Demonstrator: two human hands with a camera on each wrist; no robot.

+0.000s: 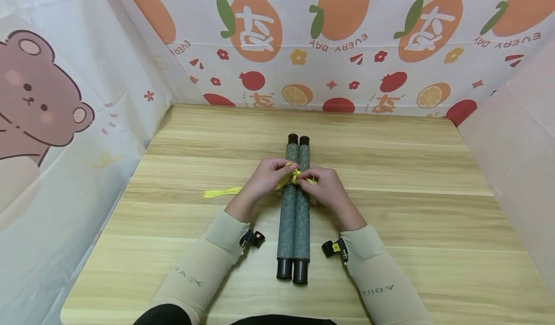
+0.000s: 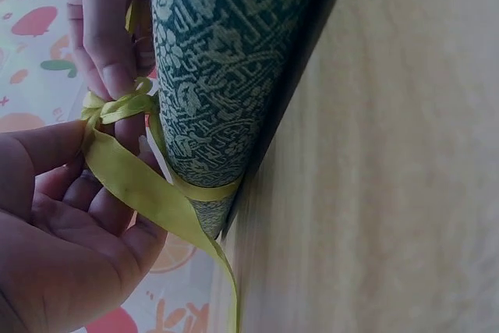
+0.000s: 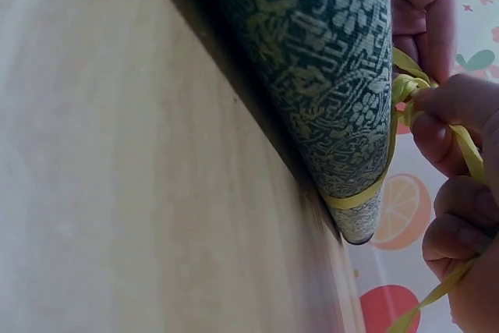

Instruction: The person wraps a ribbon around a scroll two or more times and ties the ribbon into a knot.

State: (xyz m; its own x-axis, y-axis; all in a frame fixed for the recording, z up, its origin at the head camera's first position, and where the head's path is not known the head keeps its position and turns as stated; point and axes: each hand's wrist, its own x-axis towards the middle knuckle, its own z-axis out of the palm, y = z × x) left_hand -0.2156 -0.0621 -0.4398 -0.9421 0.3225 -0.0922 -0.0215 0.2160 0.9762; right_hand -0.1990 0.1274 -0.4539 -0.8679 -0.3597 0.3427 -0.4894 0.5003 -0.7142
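Two rolled scrolls, the left scroll point(image 1: 286, 223) and the right scroll point(image 1: 302, 226), lie side by side on the table, covered in green patterned cloth with dark end knobs. A yellow ribbon point(image 2: 148, 193) runs round both and is looped into a knot point(image 1: 295, 176) on top. My left hand point(image 1: 270, 176) pinches the ribbon at the knot between thumb and fingers. On the other side, my right hand point(image 3: 460, 154) pinches the ribbon close to the knot, its other fingers curled with a tail passing through them. Another ribbon tail point(image 1: 221, 193) trails left across the table.
The wood-grain table point(image 1: 412, 185) extends on both sides of the scrolls. A white fruit-print cloth point(image 1: 299, 69) hangs behind its far edge, and a bear-print cloth point(image 1: 108, 74) hangs at the left. Small black wrist cameras sit on both sleeves.
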